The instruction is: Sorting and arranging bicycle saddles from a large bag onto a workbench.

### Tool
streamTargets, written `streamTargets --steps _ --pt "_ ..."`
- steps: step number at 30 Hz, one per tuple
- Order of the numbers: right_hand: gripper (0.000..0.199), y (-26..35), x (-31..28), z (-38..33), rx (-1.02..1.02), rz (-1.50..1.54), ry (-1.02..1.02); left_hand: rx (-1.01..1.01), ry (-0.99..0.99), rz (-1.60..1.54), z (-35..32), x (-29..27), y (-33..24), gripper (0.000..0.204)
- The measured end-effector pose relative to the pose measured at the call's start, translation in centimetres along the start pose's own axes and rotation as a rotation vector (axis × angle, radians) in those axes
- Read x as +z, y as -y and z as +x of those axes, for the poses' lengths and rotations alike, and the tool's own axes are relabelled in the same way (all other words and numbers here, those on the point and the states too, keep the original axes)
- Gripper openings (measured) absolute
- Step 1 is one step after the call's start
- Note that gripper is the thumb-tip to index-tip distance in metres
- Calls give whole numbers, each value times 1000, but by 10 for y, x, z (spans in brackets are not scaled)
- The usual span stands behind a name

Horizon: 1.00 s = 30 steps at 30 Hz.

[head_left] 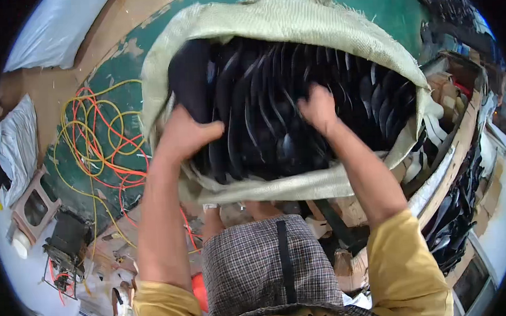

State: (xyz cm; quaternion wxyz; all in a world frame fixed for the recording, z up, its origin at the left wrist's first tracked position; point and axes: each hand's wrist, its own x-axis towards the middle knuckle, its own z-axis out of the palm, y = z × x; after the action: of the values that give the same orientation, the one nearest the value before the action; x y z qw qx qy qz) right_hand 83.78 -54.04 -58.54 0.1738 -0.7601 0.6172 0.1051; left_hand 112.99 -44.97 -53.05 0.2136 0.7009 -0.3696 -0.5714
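Nearest to the camera is a checked cloth (258, 266) with a dark strap over the person's lap, and two yellow sleeves (405, 270), one on each arm. From them two bare forearms go up into one big woven sack (291, 18), pale green-beige, which lies open toward the person.

Inside the sack stand many thin black curved pieces (273, 111), packed on edge in rows like plates. I cannot count them; they are surely dozens. It seems they are packed on edge so that more fit in the sack.

Left hand (186, 133) lies at the left side of the opening, its grip closed over the sack's edge and the outer black pieces, probably to keep the mouth open and steady. Right hand (319, 109) is in the middle of the rows, fingers pushed down between the pieces; how tight this grip is I cannot tell, because the fingertips are hidden.

On the green floor at the left lies one tangle of yellow and orange cables (97, 137). More black pieces (456, 216) are heaped at the right, beside a wooden board edge (456, 159).
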Motion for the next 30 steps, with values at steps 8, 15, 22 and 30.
streamTargets --steps 8,15,22,30 --pt "57 -33 52 -76 241 924 2 59 74 -311 -14 27 20 70" --pt "100 -23 27 -11 636 1204 594 30 3 -195 18 18 9 70" --pt "73 -2 17 -65 608 1723 399 72 -6 -357 -25 29 4 64" --pt "80 -8 6 -105 428 1811 298 -39 -10 -249 -81 28 -7 51"
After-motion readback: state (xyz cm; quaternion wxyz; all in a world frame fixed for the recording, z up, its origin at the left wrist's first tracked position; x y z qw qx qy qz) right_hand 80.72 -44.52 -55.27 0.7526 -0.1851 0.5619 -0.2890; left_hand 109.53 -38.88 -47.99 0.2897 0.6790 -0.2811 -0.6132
